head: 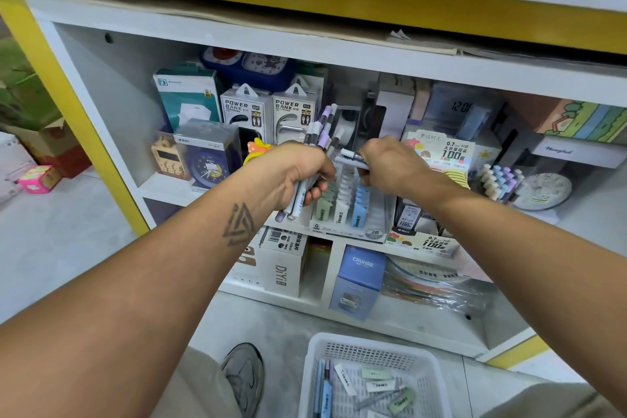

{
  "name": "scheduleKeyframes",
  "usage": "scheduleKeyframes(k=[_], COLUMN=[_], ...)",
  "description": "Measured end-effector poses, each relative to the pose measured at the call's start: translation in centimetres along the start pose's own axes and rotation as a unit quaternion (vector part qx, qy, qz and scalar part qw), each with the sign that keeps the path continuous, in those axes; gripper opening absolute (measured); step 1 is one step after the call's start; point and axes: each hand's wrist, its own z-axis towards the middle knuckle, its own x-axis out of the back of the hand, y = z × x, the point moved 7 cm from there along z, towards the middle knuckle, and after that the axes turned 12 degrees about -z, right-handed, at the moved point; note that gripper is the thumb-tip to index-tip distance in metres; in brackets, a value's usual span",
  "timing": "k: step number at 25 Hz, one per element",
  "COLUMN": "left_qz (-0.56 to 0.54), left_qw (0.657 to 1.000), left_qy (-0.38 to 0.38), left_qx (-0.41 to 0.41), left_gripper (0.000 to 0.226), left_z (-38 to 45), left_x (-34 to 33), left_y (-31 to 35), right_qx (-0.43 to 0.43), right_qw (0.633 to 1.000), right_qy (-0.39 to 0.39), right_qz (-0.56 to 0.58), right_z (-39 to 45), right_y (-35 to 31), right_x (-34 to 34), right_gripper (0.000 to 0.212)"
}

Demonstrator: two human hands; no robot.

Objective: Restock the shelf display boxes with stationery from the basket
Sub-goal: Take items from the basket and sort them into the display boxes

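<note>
My left hand [291, 173] grips a bundle of pens [322, 131] with purple, white and grey caps, fanned upward in front of the shelf. To its right, my right hand [390, 166] pinches a single white pen [353, 159] held roughly level over a clear display box [349, 210]. That box holds rows of green, white and blue stationery packs. On the floor below stands a white plastic basket [339, 344] with a few pens and small eraser-like packs inside.
Power bank boxes [268, 112], clocks and other packaged goods fill the shelf behind the display box. Another display with pastel pens [498, 183] stands to the right. Boxed goods sit on the lower shelf [363, 275]. My shoe [244, 373] rests beside the basket.
</note>
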Motion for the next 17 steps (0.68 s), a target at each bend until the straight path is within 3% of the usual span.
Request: scheduleKeyframes(k=[6, 8, 9, 11, 13, 15, 17], left_qz=[-0.014, -0.038, -0.059, -0.105, -0.138, -0.148, -0.161], left_qw=[1.0, 0.999, 0.998, 0.993, 0.987, 0.983, 0.978], left_qy=[-0.005, -0.021, -0.031, -0.055, -0.087, -0.113, -0.132], left_qx=[-0.006, -0.004, -0.001, 0.01, 0.009, -0.003, -0.017], left_gripper=[0.017, 0.024, 0.026, 0.027, 0.021, 0.013, 0.013], left_z=[-0.3, -0.4, -0.5, -0.8, -1.2, -1.6, -2.3], left_x=[-0.4, -1.3, -2.0, -4.1, -7.3, -10.8, -14.0], left_y=[0.4, 0.5, 0.5, 0.2, 0.0, -0.1, -0.2], right_qx=[-0.031, -0.088, -0.123, -0.183, -0.231, -0.263, -0.286], right_qw=[0.999, 0.975, 0.928, 0.788, 0.686, 0.624, 0.585], right_qy=[-0.022, -0.015, -0.03, -0.071, -0.086, -0.083, -0.05], right_qz=[0.032, 0.205, 0.351, 0.584, 0.684, 0.731, 0.757], right_z=[-0.2, -1.7, -3.0, -6.8, -10.1, -12.3, -13.5], right_y=[0.9, 3.3, 4.3, 5.5, 6.5, 7.4, 9.1], right_x=[1.1, 2.4, 2.5, 1.8, 0.7, 0.0, -0.5], right_gripper=[0.006, 0.017, 0.022, 0.029, 0.037, 0.04, 0.042])
